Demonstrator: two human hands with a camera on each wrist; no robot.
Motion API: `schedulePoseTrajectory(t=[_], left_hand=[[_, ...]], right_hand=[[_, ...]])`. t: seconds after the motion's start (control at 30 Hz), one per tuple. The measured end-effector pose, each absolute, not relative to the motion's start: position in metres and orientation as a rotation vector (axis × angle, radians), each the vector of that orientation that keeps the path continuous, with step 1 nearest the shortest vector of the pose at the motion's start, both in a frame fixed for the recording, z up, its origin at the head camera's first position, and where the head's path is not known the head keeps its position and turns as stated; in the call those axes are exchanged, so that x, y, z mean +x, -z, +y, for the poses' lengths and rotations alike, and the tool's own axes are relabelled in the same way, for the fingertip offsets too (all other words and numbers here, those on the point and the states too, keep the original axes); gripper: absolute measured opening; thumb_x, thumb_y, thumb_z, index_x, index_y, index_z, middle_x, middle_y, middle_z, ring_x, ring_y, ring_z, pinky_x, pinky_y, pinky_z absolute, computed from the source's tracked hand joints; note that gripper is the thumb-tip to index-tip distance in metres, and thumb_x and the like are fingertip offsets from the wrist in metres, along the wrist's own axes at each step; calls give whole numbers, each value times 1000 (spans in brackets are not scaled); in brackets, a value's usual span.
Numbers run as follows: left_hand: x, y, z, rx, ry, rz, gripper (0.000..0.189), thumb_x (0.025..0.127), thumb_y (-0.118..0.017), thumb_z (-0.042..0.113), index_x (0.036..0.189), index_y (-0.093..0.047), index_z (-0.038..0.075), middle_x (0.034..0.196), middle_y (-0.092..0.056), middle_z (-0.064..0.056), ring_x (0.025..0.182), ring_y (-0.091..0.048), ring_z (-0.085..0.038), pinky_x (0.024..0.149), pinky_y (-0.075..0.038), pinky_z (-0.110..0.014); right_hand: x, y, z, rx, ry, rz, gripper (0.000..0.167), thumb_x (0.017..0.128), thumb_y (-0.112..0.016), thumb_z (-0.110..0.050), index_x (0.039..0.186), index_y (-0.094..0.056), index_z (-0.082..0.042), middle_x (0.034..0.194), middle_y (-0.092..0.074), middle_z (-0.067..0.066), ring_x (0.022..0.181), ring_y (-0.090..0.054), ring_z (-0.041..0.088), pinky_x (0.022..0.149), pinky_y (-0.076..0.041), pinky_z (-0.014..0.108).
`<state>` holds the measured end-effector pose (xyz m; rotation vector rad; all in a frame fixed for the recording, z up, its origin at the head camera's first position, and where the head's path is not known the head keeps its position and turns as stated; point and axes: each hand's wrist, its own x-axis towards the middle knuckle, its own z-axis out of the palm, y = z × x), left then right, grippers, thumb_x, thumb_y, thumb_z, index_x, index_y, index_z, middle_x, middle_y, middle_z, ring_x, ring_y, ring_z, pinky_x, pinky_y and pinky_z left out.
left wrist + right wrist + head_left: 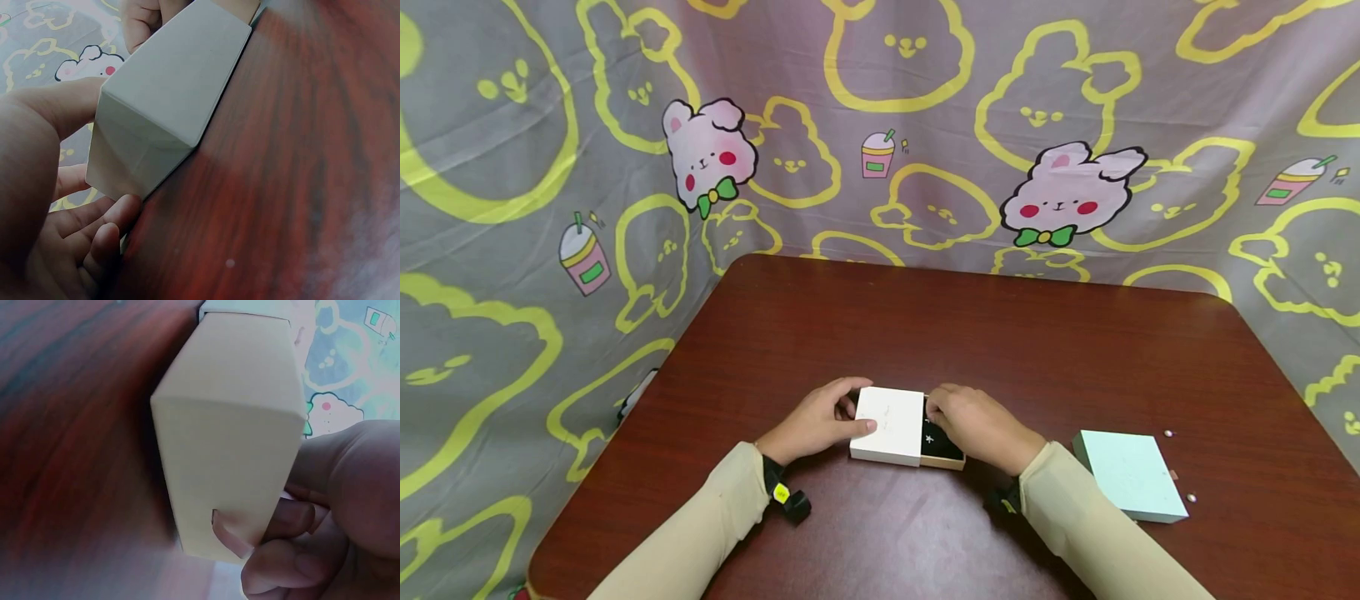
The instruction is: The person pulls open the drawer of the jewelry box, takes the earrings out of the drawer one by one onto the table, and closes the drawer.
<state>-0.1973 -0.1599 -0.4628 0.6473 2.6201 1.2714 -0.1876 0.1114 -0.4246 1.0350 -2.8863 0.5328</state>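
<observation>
A white box sleeve point(887, 423) with faint script on top lies on the table, its tan drawer point(943, 462) partly out to the right. On the drawer's black lining point(942, 446) shows a small silvery star-shaped piece point(929, 438). My left hand point(820, 419) grips the sleeve's left end, thumb on top and other fingers along the side. Over the drawer's far part bends my right hand point(977, 421), fingers curled; its fingertips are hidden. A ribbon tab point(232, 537) sticks out of the drawer's end in the right wrist view, close to the curled fingers.
Right of my right forearm lies a mint-green box point(1138, 475) with a small brownish tab. Beside it are two tiny round shiny pieces, one at the back point(1168, 433) and one nearer point(1191, 497). A patterned curtain point(880, 125) hangs round the brown table point(820, 325).
</observation>
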Motion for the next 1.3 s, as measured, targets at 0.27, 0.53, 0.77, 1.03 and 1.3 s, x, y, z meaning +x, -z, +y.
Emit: schedulePoseTrajectory(t=[0.27, 0.53, 0.77, 1.03, 1.3], left_hand=[[-198, 463, -160, 642, -1271, 2613, 68, 83, -76, 44, 139, -52, 15, 92, -58, 3, 78, -55, -13, 67, -49, -33], [-199, 464, -160, 648, -1277, 2618, 68, 83, -77, 44, 139, -52, 15, 92, -58, 2, 77, -56, -13, 67, -50, -33], [-199, 464, -160, 648, -1281, 2612, 67, 83, -77, 44, 139, -52, 15, 92, -58, 2, 78, -55, -13, 67, -50, -33], [-199, 464, -161, 649, -1282, 2611, 68, 82, -77, 44, 138, -53, 15, 92, -58, 2, 78, -56, -14, 67, -50, -34], [-199, 464, -160, 650, -1279, 2611, 68, 82, -77, 44, 139, -52, 15, 91, -58, 2, 77, -56, -14, 67, -50, -33]], right_hand=[[-188, 423, 114, 1038, -594, -2902, 5, 92, -67, -9, 91, -63, -13, 87, -59, -7, 78, -55, 10, 70, -48, 30], [-189, 424, 116, 1046, -601, -2901, 7, 92, -67, -10, 89, -63, -14, 86, -58, -9, 78, -55, 10, 70, -48, 30], [-189, 425, 116, 1029, -628, -2912, 9, 92, -68, -10, 88, -61, -14, 85, -56, -9, 76, -52, 10, 69, -46, 30], [-187, 421, 116, 1001, -696, -2920, 10, 91, -68, -6, 86, -62, -13, 83, -58, -8, 73, -52, 9, 67, -45, 29], [-188, 422, 117, 1020, -685, -2867, 11, 89, -69, -2, 86, -65, -11, 83, -61, -6, 75, -55, 9, 68, -47, 29]])
